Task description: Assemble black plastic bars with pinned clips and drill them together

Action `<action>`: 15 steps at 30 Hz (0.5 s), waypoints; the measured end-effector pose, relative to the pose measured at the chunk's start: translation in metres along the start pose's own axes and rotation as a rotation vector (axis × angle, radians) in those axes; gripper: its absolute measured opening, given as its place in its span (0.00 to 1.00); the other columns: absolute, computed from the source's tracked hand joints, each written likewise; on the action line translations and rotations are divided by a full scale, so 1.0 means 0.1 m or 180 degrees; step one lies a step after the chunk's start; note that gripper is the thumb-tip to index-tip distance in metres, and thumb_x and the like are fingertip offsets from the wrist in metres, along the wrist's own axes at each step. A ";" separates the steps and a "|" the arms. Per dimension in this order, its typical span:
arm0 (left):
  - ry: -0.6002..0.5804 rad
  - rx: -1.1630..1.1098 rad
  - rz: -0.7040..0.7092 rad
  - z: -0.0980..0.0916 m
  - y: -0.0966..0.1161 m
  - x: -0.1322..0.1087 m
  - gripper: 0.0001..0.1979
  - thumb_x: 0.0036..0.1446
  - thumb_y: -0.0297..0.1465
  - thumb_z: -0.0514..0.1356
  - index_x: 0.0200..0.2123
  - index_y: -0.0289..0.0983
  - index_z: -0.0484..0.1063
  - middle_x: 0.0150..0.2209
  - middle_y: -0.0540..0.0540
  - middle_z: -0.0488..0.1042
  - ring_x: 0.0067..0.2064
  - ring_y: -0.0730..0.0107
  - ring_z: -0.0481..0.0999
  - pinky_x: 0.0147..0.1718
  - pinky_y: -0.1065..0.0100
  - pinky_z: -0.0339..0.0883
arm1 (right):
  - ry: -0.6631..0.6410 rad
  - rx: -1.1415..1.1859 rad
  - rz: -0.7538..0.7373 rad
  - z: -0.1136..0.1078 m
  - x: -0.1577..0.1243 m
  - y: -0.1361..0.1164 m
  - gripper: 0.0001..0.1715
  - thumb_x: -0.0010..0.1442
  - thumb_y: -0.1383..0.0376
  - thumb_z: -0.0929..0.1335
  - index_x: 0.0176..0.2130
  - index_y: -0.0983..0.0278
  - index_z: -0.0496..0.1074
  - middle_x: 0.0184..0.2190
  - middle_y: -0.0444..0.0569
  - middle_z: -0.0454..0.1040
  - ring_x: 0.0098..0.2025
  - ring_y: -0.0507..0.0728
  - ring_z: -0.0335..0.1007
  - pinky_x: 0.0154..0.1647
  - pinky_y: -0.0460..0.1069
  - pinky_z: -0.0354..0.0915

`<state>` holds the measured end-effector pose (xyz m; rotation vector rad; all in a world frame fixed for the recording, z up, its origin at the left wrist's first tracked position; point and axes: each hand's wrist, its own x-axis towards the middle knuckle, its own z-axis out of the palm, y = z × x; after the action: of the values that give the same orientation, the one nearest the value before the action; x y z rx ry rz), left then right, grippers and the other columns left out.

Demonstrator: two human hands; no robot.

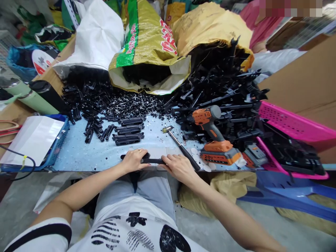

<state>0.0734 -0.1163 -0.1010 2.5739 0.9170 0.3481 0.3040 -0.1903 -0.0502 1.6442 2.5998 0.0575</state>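
Near the front edge of the blue work surface [78,150], a long black plastic part [154,161] lies crosswise between both hands. My left hand [134,160] has its fingers closed around the part's left portion. On its right end, my right hand [179,166] grips with bent fingers. Just behind are stacked black parts [128,138] in short rows, with loose black pieces [94,129] to their left. A hammer [181,145] lies slanted behind my right hand, its handle toward the table edge. Farther back spreads a pile of small pins [136,104].
An orange cordless drill [212,133] stands at the right, beside a spare battery [254,154] and a pink basket [296,122]. Open sacks [149,38] spill black parts behind. A blue tray [61,140] with paper is at left. Part of another person [252,17] shows at upper right.
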 end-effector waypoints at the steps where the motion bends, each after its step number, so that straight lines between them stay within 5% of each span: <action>1: -0.0028 -0.0021 0.0065 0.01 0.00 -0.01 0.26 0.53 0.53 0.55 0.44 0.38 0.67 0.39 0.42 0.74 0.41 0.59 0.74 0.38 0.64 0.65 | 0.0029 0.0034 -0.0068 0.01 0.00 0.02 0.22 0.67 0.52 0.55 0.38 0.63 0.69 0.29 0.50 0.72 0.30 0.55 0.67 0.31 0.50 0.48; 4: -0.0236 0.0013 0.0279 0.00 0.02 -0.01 0.30 0.51 0.56 0.55 0.44 0.36 0.68 0.36 0.42 0.73 0.40 0.59 0.74 0.39 0.64 0.65 | -0.0032 0.0230 -0.0469 0.09 0.01 0.14 0.23 0.66 0.51 0.57 0.38 0.63 0.70 0.29 0.49 0.72 0.30 0.54 0.68 0.31 0.49 0.50; 8: -0.0087 0.0085 0.0384 -0.26 -0.10 0.34 0.31 0.56 0.50 0.54 0.55 0.37 0.62 0.49 0.38 0.69 0.52 0.54 0.67 0.48 0.58 0.62 | -0.0201 0.0703 -0.0459 0.21 0.18 0.42 0.24 0.64 0.49 0.59 0.37 0.64 0.72 0.32 0.50 0.74 0.36 0.55 0.69 0.37 0.49 0.55; 11: 0.0372 0.0391 -0.0553 -0.57 -0.49 0.95 0.18 0.64 0.32 0.46 0.55 0.36 0.63 0.50 0.38 0.68 0.50 0.58 0.67 0.48 0.58 0.61 | -0.0153 0.0926 -0.0141 0.22 0.60 0.66 0.22 0.65 0.51 0.59 0.41 0.64 0.72 0.38 0.51 0.74 0.42 0.56 0.69 0.42 0.49 0.57; 15: 0.0215 0.0905 -0.1361 -0.75 -1.04 1.67 0.15 0.57 0.21 0.50 0.45 0.28 0.70 0.46 0.32 0.69 0.49 0.54 0.67 0.45 0.58 0.62 | 0.0152 0.0621 0.1228 0.22 1.51 0.86 0.19 0.66 0.57 0.57 0.49 0.65 0.66 0.45 0.56 0.71 0.47 0.59 0.66 0.42 0.49 0.60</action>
<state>0.1158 0.0868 -0.0618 2.5248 1.6030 0.1921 0.3191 -0.0174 -0.0717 2.2166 2.3431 -0.1441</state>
